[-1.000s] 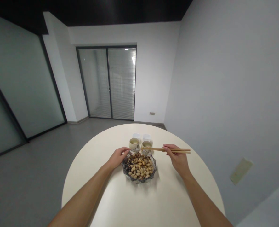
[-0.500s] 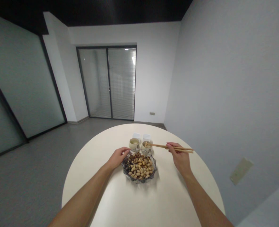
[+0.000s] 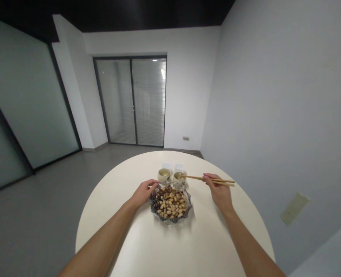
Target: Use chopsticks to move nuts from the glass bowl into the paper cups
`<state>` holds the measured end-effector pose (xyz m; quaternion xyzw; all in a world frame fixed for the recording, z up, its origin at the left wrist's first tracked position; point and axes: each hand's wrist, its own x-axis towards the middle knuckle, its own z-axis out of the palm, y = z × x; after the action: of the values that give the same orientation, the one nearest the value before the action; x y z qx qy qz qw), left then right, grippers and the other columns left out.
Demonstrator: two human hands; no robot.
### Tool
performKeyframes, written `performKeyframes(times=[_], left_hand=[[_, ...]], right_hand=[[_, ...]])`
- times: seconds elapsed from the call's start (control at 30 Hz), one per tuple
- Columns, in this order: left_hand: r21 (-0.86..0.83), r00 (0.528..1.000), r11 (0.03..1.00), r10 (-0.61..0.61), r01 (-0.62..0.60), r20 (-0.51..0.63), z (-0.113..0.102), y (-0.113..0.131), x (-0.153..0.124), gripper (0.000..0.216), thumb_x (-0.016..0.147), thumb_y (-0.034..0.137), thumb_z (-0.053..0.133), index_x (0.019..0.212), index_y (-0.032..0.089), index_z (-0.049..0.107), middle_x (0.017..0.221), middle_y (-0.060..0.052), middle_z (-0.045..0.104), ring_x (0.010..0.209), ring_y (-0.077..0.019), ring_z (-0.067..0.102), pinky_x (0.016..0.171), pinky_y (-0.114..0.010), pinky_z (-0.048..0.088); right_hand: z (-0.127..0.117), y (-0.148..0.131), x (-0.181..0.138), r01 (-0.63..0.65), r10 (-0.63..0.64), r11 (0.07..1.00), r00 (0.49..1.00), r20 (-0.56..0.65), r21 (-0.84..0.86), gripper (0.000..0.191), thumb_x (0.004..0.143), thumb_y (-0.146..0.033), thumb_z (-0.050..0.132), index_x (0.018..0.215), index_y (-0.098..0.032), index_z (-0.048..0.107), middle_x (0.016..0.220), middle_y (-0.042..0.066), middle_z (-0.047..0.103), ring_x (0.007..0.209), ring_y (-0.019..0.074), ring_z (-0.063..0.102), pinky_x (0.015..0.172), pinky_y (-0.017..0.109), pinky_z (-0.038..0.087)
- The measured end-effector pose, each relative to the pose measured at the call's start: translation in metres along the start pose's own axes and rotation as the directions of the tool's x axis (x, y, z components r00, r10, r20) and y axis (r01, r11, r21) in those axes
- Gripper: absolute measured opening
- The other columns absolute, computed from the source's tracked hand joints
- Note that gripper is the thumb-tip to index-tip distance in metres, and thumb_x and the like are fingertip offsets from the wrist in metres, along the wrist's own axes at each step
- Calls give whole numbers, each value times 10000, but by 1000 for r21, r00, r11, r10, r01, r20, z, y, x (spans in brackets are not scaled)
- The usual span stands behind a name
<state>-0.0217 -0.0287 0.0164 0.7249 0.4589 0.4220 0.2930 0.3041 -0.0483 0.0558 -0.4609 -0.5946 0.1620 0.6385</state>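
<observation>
My right hand [image 3: 220, 191] is closed around a pair of wooden chopsticks [image 3: 196, 177], which point left. Their tips reach into the mouth of the right small cup [image 3: 179, 181]; a small pale piece shows at the tips, too small to name for sure. My left hand [image 3: 144, 191] grips the upper left rim of a scalloped glass bowl [image 3: 188, 209], fingers along the edge. Pistachios [image 3: 173, 206] and darker nuts or seeds [image 3: 158, 196] fill the bowl. Beside the right cup stands the left small cup [image 3: 164, 176], pale green inside.
Behind the cups lie two white, shallow plastic containers, the left one [image 3: 166, 166] and the right one [image 3: 179, 167]. Everything rests on a round cream table [image 3: 147, 246]. A grey wall [image 3: 274, 96] rises close on the right.
The chopsticks have shifted very slightly in my right hand, their back ends a little further left. The tips stay at the right cup. My left hand and the bowl look unmoved.
</observation>
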Motion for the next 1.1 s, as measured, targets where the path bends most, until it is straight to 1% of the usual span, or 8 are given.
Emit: performKeyframes(times=[0.37,0.53,0.73,1.1], left_hand=[[-25,1000,1000,-10,10,2,0,0,0,366,895,445,521,1065,184,713,1063,-78,752,984,-256,675,908,-377,517],[-12,1000,1000,-9,9,0,1,1,0,359,891,447,522,1043,190,721,1059,-74,753,986,-255,673,920,-377,510],[-7,1000,1000,-7,7,5,0,2,-1,362,897,440,511,1058,188,715,1057,-71,751,981,-251,674,926,-373,506],[-4,1000,1000,-6,6,9,0,3,-1,344,903,427,514,1052,187,710,1073,-72,746,1000,-252,671,925,-364,501]], right_hand=[[0,2,0,-2,3,999,1000,30,-37,384,826,-543,663,947,-187,740,865,91,741,818,252,688,749,403,555],[1,-2,0,7,-6,999,1000,28,-40,400,807,-562,669,921,-186,742,855,93,743,797,250,689,748,402,560],[0,0,0,18,-16,998,999,32,-55,398,817,-563,657,925,-190,744,861,91,745,802,247,686,764,407,563],[1,-1,0,-15,16,1000,999,43,-28,374,806,-539,681,924,-188,737,865,91,745,810,249,690,775,404,560]])
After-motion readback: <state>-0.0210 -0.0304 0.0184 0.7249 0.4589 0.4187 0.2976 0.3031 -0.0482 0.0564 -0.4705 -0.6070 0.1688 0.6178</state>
